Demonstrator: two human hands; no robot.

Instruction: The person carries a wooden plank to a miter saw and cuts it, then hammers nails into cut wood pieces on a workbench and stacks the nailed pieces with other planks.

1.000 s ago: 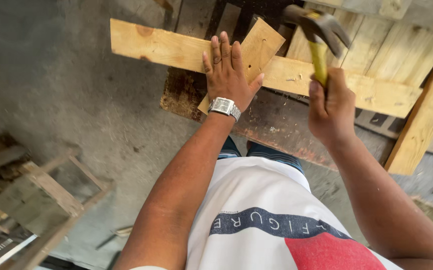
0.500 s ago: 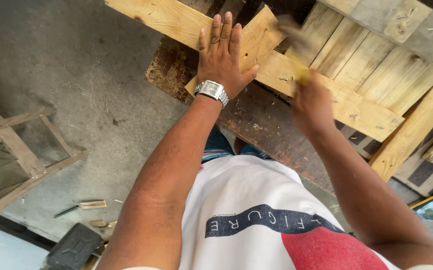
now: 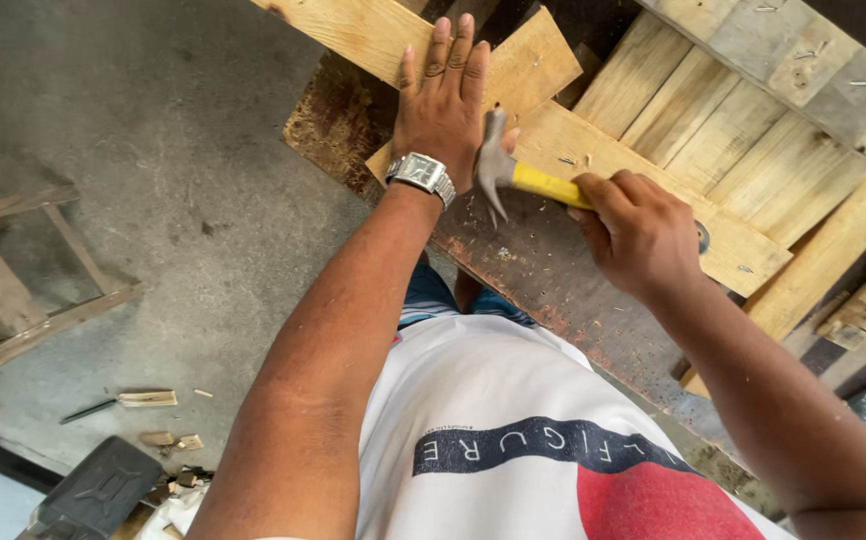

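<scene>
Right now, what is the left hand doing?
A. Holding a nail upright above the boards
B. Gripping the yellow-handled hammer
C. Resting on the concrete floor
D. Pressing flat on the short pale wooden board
D: the left hand lies palm-down, fingers spread, on the short pale wooden board, while the right hand holds the yellow-handled claw hammer.

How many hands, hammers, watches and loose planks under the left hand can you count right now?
Hands: 2, left hand and right hand
Hammer: 1, held in the right hand
Wristwatch: 1, on the left wrist
Planks under the left hand: 2, long plank and short plank
Total: 6
</scene>
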